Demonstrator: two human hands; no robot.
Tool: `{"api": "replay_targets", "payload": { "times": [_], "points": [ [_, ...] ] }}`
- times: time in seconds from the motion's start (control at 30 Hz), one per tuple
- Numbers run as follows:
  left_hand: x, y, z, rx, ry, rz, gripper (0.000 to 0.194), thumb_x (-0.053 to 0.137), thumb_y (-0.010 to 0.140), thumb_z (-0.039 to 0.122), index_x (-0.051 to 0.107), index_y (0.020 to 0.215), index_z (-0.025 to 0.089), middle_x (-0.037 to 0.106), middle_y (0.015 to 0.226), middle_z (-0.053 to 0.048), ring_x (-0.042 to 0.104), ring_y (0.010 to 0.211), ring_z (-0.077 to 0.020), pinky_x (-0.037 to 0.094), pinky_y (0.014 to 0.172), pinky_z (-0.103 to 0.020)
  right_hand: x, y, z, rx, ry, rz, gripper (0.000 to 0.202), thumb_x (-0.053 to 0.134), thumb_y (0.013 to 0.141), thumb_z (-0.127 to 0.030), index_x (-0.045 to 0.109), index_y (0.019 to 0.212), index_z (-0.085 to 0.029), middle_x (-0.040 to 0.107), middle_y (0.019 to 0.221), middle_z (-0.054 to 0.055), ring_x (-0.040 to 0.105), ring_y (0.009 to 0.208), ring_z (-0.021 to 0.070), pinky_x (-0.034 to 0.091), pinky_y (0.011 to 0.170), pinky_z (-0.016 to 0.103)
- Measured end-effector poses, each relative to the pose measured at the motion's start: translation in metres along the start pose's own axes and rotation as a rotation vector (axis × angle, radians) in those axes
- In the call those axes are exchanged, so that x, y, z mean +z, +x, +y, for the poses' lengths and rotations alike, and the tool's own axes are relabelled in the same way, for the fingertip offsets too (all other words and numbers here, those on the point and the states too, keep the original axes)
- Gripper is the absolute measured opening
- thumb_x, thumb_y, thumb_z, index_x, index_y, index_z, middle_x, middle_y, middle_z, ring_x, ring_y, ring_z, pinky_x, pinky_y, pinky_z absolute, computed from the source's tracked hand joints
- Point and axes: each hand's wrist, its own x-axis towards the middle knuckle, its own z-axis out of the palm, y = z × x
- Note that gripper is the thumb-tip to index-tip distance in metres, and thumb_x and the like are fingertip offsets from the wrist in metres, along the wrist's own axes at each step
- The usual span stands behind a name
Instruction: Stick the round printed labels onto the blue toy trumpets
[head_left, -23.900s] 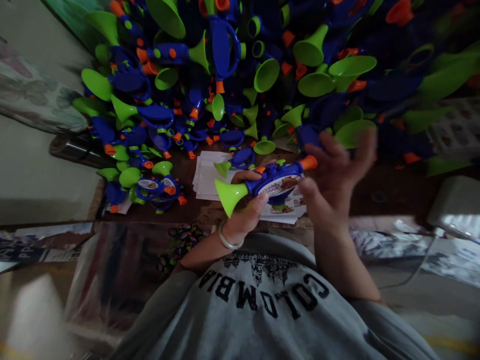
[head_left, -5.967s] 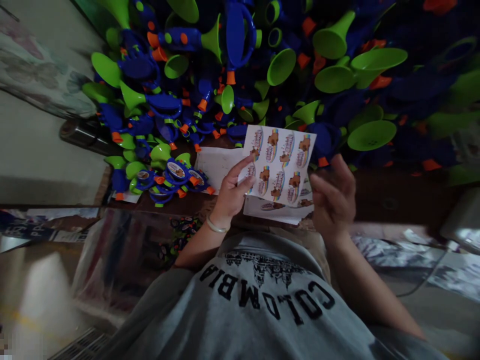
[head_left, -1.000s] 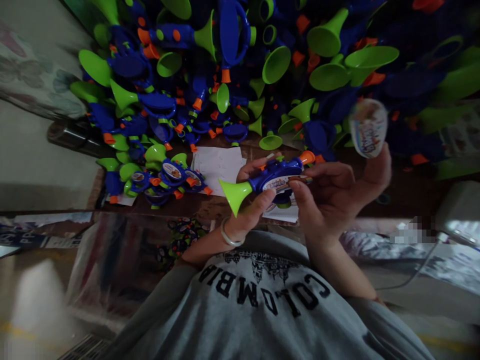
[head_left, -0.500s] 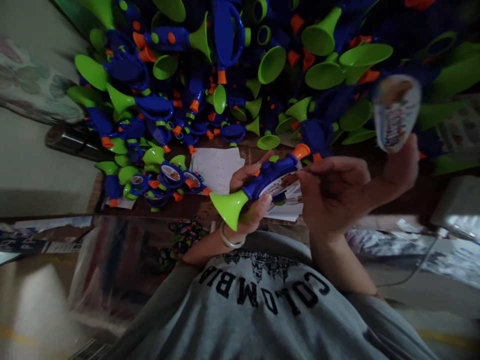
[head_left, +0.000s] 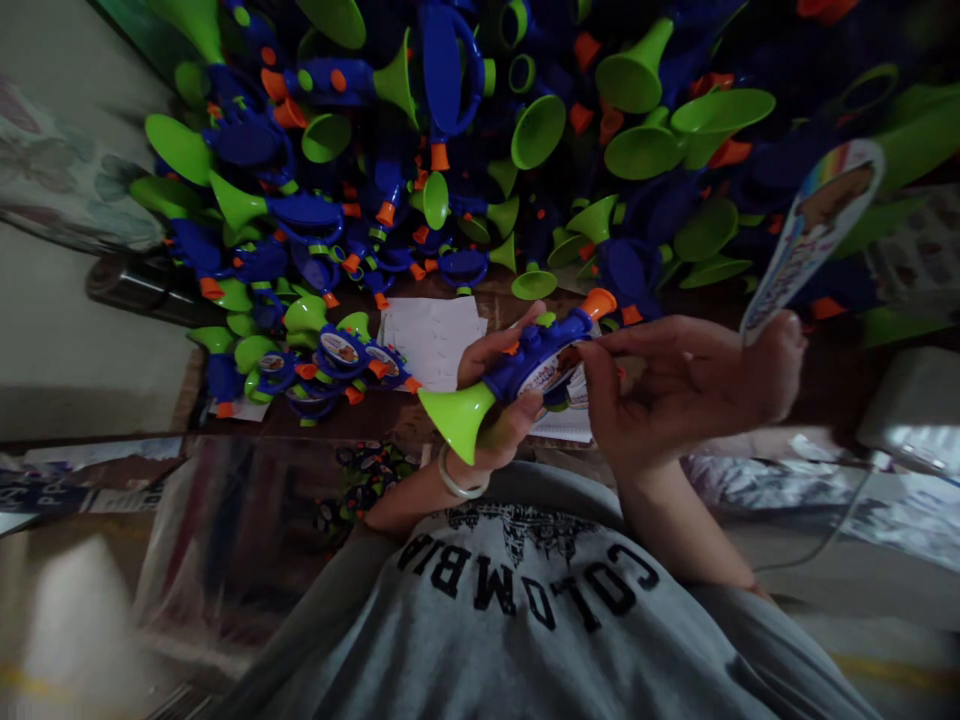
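A blue toy trumpet (head_left: 529, 362) with a green bell and an orange mouthpiece lies in my left hand (head_left: 499, 430), whose fingers wrap round its middle. An oval printed sticker (head_left: 551, 370) lies on the side of the trumpet. The thumb and index finger of my right hand (head_left: 675, 390) pinch at the sticker's right end, near the mouthpiece. A second oval sticker (head_left: 814, 235) stands up from a raised fingertip of the same hand. White sheets (head_left: 559, 425) lie under the trumpet, partly hidden.
Many blue and green toy trumpets (head_left: 307, 215) are heaped across the back of the table. Trumpets with stickers (head_left: 341, 348) lie at the left, beside a white sheet (head_left: 431, 335). A dark cylinder (head_left: 146, 288) is at the far left, a pale box (head_left: 915, 410) at the right.
The raised finger of my right hand has folded downward, and the sticker on it has tilted and turned. The trumpet and my left hand have hardly moved.
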Motion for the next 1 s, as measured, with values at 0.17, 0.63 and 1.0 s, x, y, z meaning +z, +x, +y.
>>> {"api": "replay_targets", "payload": {
  "times": [0.17, 0.63, 1.0],
  "points": [
    [0.002, 0.001, -0.002, 0.014, -0.185, 0.06, 0.046, 0.067, 0.1, 0.051, 0.047, 0.141, 0.042, 0.061, 0.16, -0.001, 0.058, 0.153, -0.0263, 0.052, 0.128, -0.05, -0.006, 0.0, 0.011, 0.243, -0.062, 0.059, 0.096, 0.092, 0.077, -0.057, 0.044, 0.158, -0.037, 0.06, 0.142, 0.011, 0.069, 0.123, 0.0304, 0.067, 0.085, 0.043],
    [-0.002, 0.009, 0.0, 0.042, -0.131, 0.021, 0.052, 0.082, 0.093, 0.04, 0.055, 0.137, 0.032, 0.071, 0.148, -0.006, 0.061, 0.15, -0.0302, 0.054, 0.126, -0.048, 0.018, -0.022, -0.014, 0.53, 0.503, -0.333, 0.079, 0.074, 0.096, -0.051, 0.031, 0.162, -0.042, 0.072, 0.141, 0.006, 0.074, 0.127, 0.0249, 0.063, 0.109, 0.054],
    [-0.008, 0.014, -0.014, 0.274, -0.048, -0.021, 0.057, 0.083, 0.091, 0.03, 0.057, 0.143, 0.033, 0.069, 0.148, -0.006, 0.067, 0.142, -0.0263, 0.053, 0.125, -0.046, 0.011, -0.026, -0.009, 0.756, 0.641, -0.333, 0.098, 0.085, 0.086, -0.054, 0.026, 0.164, -0.054, 0.074, 0.138, 0.001, 0.075, 0.124, 0.025, 0.061, 0.111, 0.05]
  ]
}}
